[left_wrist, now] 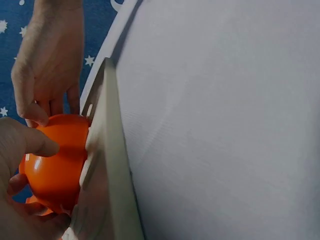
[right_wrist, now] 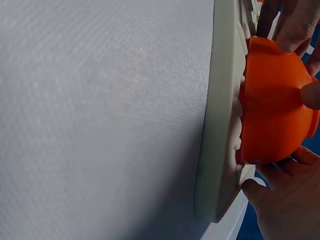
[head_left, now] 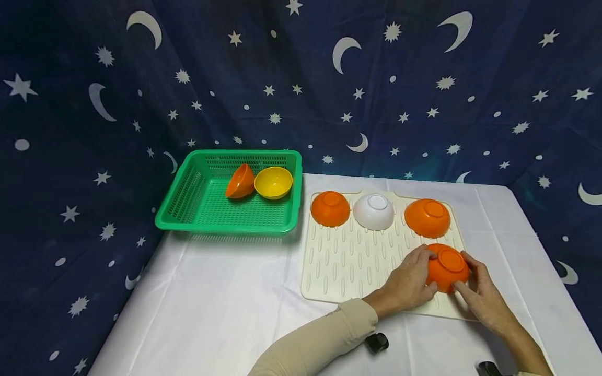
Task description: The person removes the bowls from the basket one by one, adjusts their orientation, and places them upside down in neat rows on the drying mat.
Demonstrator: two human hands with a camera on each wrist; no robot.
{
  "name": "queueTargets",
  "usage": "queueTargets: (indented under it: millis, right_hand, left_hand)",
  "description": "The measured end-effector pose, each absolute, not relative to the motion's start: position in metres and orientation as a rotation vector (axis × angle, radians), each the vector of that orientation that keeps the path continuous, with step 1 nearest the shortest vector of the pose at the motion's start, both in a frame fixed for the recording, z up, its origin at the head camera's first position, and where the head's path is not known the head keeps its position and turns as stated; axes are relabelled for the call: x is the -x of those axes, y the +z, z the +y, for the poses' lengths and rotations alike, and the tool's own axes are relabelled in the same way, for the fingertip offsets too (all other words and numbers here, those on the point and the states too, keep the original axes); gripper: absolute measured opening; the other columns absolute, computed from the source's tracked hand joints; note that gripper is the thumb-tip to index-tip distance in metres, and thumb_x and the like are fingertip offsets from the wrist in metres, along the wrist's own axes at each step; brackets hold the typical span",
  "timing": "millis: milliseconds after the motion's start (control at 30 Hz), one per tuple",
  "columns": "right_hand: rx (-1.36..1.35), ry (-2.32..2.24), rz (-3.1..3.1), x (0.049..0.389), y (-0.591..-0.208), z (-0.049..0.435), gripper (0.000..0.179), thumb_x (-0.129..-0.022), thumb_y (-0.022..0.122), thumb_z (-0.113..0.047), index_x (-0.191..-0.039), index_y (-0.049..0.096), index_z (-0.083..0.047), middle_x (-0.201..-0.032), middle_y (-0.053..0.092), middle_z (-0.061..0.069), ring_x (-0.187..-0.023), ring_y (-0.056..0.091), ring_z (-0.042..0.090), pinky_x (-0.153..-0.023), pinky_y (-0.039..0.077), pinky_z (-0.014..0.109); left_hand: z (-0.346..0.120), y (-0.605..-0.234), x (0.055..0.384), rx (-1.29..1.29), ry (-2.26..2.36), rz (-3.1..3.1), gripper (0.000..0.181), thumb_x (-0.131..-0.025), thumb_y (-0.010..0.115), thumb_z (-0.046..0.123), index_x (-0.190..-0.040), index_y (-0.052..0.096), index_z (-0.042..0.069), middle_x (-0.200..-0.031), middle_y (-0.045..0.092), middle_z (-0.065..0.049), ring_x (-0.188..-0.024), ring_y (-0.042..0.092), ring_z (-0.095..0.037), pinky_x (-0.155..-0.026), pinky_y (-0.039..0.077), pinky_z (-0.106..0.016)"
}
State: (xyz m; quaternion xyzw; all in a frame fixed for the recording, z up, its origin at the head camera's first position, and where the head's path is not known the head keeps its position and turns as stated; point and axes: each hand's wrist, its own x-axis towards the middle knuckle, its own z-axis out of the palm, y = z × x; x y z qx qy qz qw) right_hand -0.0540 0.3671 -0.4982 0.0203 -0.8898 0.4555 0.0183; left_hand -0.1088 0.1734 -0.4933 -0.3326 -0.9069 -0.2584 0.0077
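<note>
An orange bowl sits upside down on the near right part of a cream drying mat. My left hand holds its left side, thumb at the near side and fingers toward the far rim. On the right side, my right hand grips the same bowl, thumb in front and fingers around the far right. In the left wrist view, the bowl's rim lies right at the mat's ridges. Both hands flank the orange bowl in the right wrist view.
Along the mat's far edge, upside down, are a smaller orange bowl, a white bowl and another orange bowl. A green basket at the back left holds a tilted orange bowl and a yellow bowl.
</note>
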Motion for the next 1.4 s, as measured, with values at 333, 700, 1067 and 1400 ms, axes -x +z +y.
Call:
queueTargets:
  millis: [333, 700, 1067, 1400]
  right_hand:
    - [-0.100, 1.375, -2.639, 0.057, -0.496, 0.360, 0.068, -0.096, 0.057, 0.005, -0.154, 0.021, 0.010, -0.160, 0.019, 0.031, -0.150, 0.015, 0.011, -0.104, 0.011, 0.003]
    - [-0.126, 1.408, -2.294, 0.059, -0.459, 0.327, 0.054, -0.088, 0.055, 0.024, -0.140, 0.051, 0.010, -0.150, 0.051, 0.008, -0.140, 0.041, 0.013, -0.113, 0.028, 0.020]
    - [-0.300, 1.432, -2.326, 0.057, -0.459, 0.298, 0.060, -0.088, 0.055, 0.026, -0.144, 0.049, 0.007, -0.146, 0.053, 0.014, -0.134, 0.046, 0.006, -0.109, 0.032, 0.017]
    - [-0.253, 1.281, -2.395, 0.060, -0.462, 0.303, 0.059, -0.085, 0.060, 0.021, -0.141, 0.055, 0.002, -0.144, 0.054, 0.015, -0.132, 0.043, -0.001, -0.106, 0.029, 0.012]
  left_hand:
    - [0.164, -0.479, 0.111, 1.013, -0.992, -2.901, 0.046, -0.096, 0.064, 0.026, -0.140, 0.054, 0.017, -0.154, 0.043, 0.002, -0.143, 0.034, -0.010, -0.110, 0.029, -0.019]
    - [0.126, -0.460, 0.107, 1.055, -1.211, -2.829, 0.049, -0.100, 0.059, 0.029, -0.147, 0.049, 0.018, -0.153, 0.043, 0.009, -0.141, 0.033, -0.002, -0.108, 0.032, -0.018]
    - [0.088, -0.447, 0.109, 1.137, -1.160, -2.743, 0.044, -0.101, 0.060, 0.027, -0.143, 0.053, 0.017, -0.140, 0.055, 0.007, -0.133, 0.043, -0.001, -0.106, 0.032, -0.014]
    - [0.044, -0.431, 0.119, 1.131, -1.023, -2.654, 0.043, -0.099, 0.062, 0.022, -0.139, 0.054, 0.012, -0.139, 0.056, 0.002, -0.135, 0.043, -0.008, -0.111, 0.027, -0.017]
